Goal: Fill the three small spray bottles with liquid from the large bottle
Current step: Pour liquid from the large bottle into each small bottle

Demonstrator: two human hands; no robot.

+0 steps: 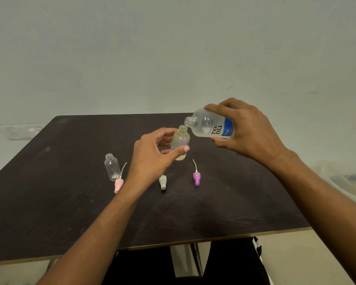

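Head view: the right hand (249,130) grips the large bottle (211,125) tipped nearly level, long axis pointing left, its open mouth just above and touching the neck of the small spray bottle (180,144), pinched upright by the left hand (152,155) above the table's (49,202) middle.

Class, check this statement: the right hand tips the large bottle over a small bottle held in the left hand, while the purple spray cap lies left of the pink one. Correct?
Not quite. In the head view the purple spray cap lies right of the pink spray cap. The rest holds: right hand, large bottle, small bottle, left hand.
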